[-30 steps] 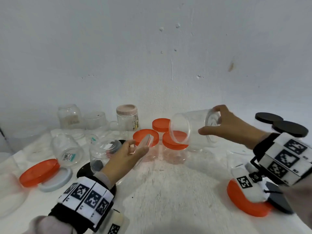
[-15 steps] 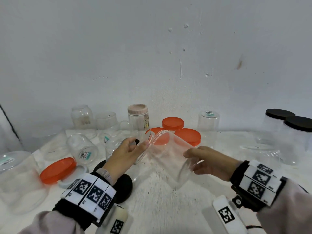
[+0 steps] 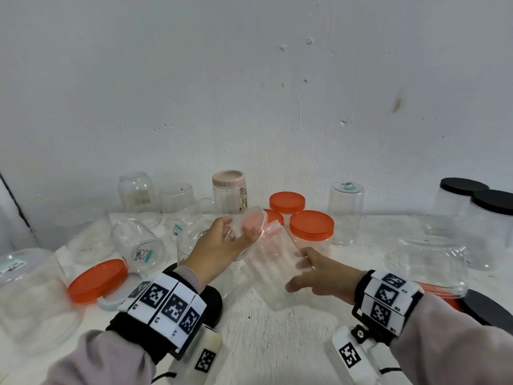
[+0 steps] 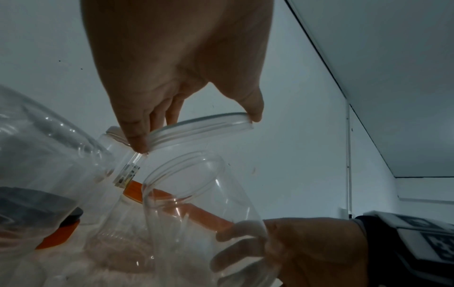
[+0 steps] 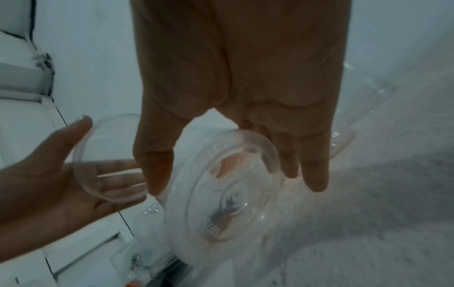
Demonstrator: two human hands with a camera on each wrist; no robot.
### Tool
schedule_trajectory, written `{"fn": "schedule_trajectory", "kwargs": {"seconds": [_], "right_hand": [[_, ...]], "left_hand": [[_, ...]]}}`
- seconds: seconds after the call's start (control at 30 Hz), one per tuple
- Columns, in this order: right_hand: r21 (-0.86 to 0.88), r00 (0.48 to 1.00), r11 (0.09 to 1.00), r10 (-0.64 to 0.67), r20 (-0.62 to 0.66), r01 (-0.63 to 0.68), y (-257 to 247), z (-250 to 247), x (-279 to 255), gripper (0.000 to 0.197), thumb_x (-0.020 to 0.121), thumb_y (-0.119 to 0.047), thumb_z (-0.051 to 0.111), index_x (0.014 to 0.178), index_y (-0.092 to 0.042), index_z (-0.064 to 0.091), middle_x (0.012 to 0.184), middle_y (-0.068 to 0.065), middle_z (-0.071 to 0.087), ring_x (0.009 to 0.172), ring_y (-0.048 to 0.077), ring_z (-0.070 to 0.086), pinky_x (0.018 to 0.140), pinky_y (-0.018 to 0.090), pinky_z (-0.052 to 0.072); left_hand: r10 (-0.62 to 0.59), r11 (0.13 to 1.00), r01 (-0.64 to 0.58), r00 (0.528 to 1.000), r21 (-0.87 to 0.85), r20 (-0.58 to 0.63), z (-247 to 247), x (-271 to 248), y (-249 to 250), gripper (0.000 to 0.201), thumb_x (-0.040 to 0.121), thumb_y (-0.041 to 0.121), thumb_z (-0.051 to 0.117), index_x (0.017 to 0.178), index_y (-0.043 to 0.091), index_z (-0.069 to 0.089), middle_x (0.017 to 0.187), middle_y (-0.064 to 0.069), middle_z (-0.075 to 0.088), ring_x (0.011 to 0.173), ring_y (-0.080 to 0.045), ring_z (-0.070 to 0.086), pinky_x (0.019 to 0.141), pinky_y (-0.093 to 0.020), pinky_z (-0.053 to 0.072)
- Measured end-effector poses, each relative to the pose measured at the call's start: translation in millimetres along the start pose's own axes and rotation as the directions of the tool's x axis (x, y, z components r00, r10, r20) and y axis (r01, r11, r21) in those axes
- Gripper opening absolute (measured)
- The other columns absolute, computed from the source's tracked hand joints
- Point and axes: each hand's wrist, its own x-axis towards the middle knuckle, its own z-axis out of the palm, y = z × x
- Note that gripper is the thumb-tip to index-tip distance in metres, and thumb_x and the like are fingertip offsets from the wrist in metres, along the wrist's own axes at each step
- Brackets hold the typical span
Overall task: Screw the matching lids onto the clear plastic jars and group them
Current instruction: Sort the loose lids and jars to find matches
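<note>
Jar (image 3: 273, 262) now tilted lower, mouth nearing clear lid (image 3: 245, 222).

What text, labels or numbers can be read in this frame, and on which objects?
No text reads clearly.
Sticker on the lying jar: barcode, print too small.
Sticker atop the upturned jar: too small.
Label on the pink-lidded jar: blurred.
Embossed mark on the held clear jar: unreadable.
Clear lid: no print seen.
Wristbands: square code patterns, no legible words.
</note>
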Motion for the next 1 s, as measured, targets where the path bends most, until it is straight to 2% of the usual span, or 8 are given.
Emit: {"fn": "schedule_trajectory", "kwargs": {"seconds": [0.1, 0.17, 0.23, 0.33, 0.5, 0.7, 0.77, 1.0], "right_hand": [[-0.063, 0.999, 0.998, -0.001, 0.044, 0.004, 10, -1, 2, 0.098, 0.067, -0.026, 0.086, 0.142, -0.023, 0.023, 0.133, -0.005, 0.042, 0.121, 0.015, 0.044, 0.096, 0.030, 0.044], [-0.134, 0.998, 0.991, 0.012, 0.060, -0.004, 14, -4, 1, 0.103, 0.065, -0.027, 0.087, 0.141, -0.023, 0.019, 0.136, -0.004, 0.040, 0.122, 0.016, 0.043, 0.103, 0.031, 0.040], [-0.208, 0.997, 0.978, 0.027, 0.075, -0.011, 18, -5, 0, 0.105, 0.064, -0.027, 0.088, 0.140, -0.023, 0.015, 0.141, -0.004, 0.040, 0.124, 0.017, 0.043, 0.106, 0.033, 0.039], [-0.267, 0.995, 0.964, 0.025, 0.099, 0.002, 21, -5, -1, 0.106, 0.066, -0.027, 0.086, 0.142, -0.021, 0.012, 0.138, -0.004, 0.045, 0.124, 0.017, 0.045, 0.108, 0.035, 0.038], [-0.156, 0.985, 0.985, -0.048, 0.166, 0.074, 18, -5, -3, 0.120, 0.065, -0.024, 0.088, 0.150, -0.030, 0.003, 0.148, -0.008, 0.035, 0.138, 0.015, 0.031, 0.115, 0.038, 0.028], [-0.105, 0.981, 0.986, -0.112, 0.158, 0.130, 19, -6, -2, 0.112, 0.069, -0.027, 0.086, 0.150, -0.033, 0.008, 0.146, -0.018, 0.032, 0.135, 0.013, 0.034, 0.112, 0.032, 0.032], [-0.105, 0.980, 0.986, -0.108, 0.168, 0.127, 20, -7, -1, 0.111, 0.069, -0.028, 0.086, 0.149, -0.034, 0.008, 0.143, -0.020, 0.033, 0.133, 0.011, 0.035, 0.111, 0.031, 0.034], [-0.143, 0.982, 0.983, -0.089, 0.168, 0.113, 20, -8, 2, 0.112, 0.068, -0.033, 0.086, 0.149, -0.036, 0.008, 0.145, -0.016, 0.035, 0.134, 0.013, 0.035, 0.112, 0.036, 0.033]], "left_hand": [[0.018, 0.999, -0.018, 1.000, 0.029, 0.022, 5, 1, 1, 0.123, 0.043, 0.090, 0.057, 0.144, 0.023, 0.032, 0.144, 0.001, 0.044, 0.125, -0.014, 0.048, 0.103, -0.034, 0.041], [0.041, 0.997, -0.044, 0.998, 0.060, 0.043, 8, 1, 1, 0.115, 0.051, 0.085, 0.061, 0.144, 0.024, 0.031, 0.144, 0.004, 0.044, 0.121, -0.011, 0.048, 0.099, -0.031, 0.041], [0.059, 0.995, -0.065, 0.996, 0.081, 0.073, 12, 2, 0, 0.114, 0.051, 0.083, 0.065, 0.143, 0.027, 0.031, 0.144, 0.007, 0.044, 0.119, -0.009, 0.047, 0.097, -0.028, 0.039], [0.061, 0.989, -0.079, 0.988, 0.125, 0.140, 20, 4, 0, 0.124, 0.042, 0.086, 0.066, 0.145, 0.029, 0.027, 0.148, 0.007, 0.039, 0.130, -0.013, 0.043, 0.108, -0.037, 0.037], [0.085, 0.974, -0.126, 0.974, 0.190, 0.211, 31, 6, 4, 0.127, 0.043, 0.081, 0.067, 0.149, 0.028, 0.021, 0.152, 0.008, 0.033, 0.136, -0.011, 0.035, 0.108, -0.029, 0.030], [0.111, 0.947, -0.188, 0.953, 0.261, 0.282, 41, 8, 10, 0.113, 0.059, 0.063, 0.078, 0.149, 0.027, 0.020, 0.153, 0.007, 0.031, 0.136, -0.008, 0.034, 0.101, -0.019, 0.025], [0.121, 0.939, -0.204, 0.950, 0.278, 0.287, 42, 7, 9, 0.112, 0.060, 0.062, 0.078, 0.149, 0.027, 0.021, 0.152, 0.008, 0.032, 0.135, -0.008, 0.034, 0.099, -0.019, 0.026], [0.146, 0.923, -0.239, 0.943, 0.302, 0.299, 45, 6, 8, 0.115, 0.057, 0.067, 0.076, 0.149, 0.030, 0.018, 0.152, 0.011, 0.030, 0.135, -0.008, 0.032, 0.100, -0.020, 0.025]]}}
